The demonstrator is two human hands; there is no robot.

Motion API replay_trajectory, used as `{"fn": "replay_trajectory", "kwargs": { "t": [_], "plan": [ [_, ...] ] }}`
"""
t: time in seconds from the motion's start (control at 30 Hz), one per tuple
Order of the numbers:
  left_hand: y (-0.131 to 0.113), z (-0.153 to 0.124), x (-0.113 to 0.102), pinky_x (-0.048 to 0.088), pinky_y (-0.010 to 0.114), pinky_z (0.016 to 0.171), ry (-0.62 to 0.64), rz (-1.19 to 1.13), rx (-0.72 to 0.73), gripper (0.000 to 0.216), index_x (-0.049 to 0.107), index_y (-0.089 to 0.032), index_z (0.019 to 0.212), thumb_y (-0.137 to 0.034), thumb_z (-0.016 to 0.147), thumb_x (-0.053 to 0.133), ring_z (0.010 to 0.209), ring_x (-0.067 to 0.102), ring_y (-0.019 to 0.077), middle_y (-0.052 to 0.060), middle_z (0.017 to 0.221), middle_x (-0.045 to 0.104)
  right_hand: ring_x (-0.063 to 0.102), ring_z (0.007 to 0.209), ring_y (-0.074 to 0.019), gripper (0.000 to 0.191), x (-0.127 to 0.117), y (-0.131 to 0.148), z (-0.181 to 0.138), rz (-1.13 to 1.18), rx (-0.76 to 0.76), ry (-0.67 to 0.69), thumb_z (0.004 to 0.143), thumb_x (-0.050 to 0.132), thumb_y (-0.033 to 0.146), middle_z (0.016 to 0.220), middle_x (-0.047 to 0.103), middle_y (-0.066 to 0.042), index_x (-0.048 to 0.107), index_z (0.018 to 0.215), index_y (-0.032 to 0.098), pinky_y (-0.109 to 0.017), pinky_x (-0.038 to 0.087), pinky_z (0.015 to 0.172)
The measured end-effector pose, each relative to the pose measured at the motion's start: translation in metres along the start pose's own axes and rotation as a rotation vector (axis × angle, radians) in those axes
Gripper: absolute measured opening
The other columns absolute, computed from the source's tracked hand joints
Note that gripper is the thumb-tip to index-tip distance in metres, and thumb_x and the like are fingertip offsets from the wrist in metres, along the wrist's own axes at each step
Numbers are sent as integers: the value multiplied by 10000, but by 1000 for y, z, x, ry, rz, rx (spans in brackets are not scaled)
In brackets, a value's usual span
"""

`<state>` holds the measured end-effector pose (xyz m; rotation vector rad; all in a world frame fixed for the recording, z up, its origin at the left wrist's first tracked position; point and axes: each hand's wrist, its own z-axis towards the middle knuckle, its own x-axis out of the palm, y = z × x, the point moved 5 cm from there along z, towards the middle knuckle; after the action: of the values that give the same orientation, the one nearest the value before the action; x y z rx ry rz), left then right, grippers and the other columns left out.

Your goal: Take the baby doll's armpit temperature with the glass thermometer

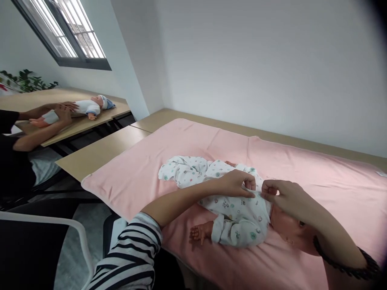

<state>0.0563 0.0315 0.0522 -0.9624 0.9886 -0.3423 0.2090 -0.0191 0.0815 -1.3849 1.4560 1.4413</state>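
A baby doll (287, 227) lies on its back on a pink blanket (133, 169), its head toward the right. It wears a white romper (238, 225) printed with small green and grey figures. My left hand (237, 183) pinches the romper's front edge at the chest. Close beside it, nearer the neck, my right hand (284, 195) pinches the same edge between thumb and fingers. The fingertips almost meet, and any fastener between them is too small to make out. One doll hand (201, 233) sticks out of the near sleeve; my right forearm hides part of the head.
The blanket covers most of a wooden table (105, 151) against a white wall (256, 64). At another table on the left, a co-worker's hands (63, 110) rest on a second doll (87, 105) in a blue-and-white cap. A black chair with a white armrest (60, 220) stands at lower left.
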Motion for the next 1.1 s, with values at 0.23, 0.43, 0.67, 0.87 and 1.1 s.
{"fn": "replay_trajectory", "kwargs": {
  "t": [0.23, 0.43, 0.67, 0.87, 1.1],
  "plan": [
    [-1, -2, -2, 366, 245, 675, 6, 149, -90, 277, 603, -174, 802, -385, 794, 782, 795, 587, 132, -21, 807, 646, 562, 754, -191, 266, 1, 2, -1, 10, 23, 57, 934, 435, 326, 789, 668, -16, 582, 743, 212, -324, 356, 721],
    [0, -1, -5, 390, 254, 708, 8, 207, -78, 278, 625, -176, 843, -401, 789, 779, 812, 595, 145, -11, 826, 661, 575, 811, -197, 250, 3, 2, -3, -38, -28, 34, 937, 387, 227, 875, 687, -47, 596, 803, 203, -326, 340, 730],
    [-18, -9, -16, 361, 288, 761, 67, 448, -128, 225, 626, -185, 855, -404, 866, 678, 839, 602, 167, -6, 865, 689, 581, 748, -190, 231, -12, 3, -8, -145, 54, -78, 944, 419, 197, 850, 709, -22, 615, 822, 202, -321, 342, 713],
    [-35, -20, -26, 391, 299, 801, 107, 520, -127, 142, 672, -197, 952, -301, 916, 582, 893, 617, 175, 8, 943, 702, 647, 1008, -210, 268, -11, 15, -9, 15, -108, -160, 957, 438, 147, 1106, 720, -59, 624, 1143, 199, -337, 415, 864],
    [-39, -25, -29, 439, 297, 806, 164, 518, -128, 254, 693, -167, 1024, -135, 931, 458, 918, 618, 181, 56, 1016, 691, 626, 907, -196, 307, 3, 17, -5, -72, -152, -68, 866, 452, 52, 1032, 710, -61, 651, 1041, 207, -348, 396, 852]
  ]
}}
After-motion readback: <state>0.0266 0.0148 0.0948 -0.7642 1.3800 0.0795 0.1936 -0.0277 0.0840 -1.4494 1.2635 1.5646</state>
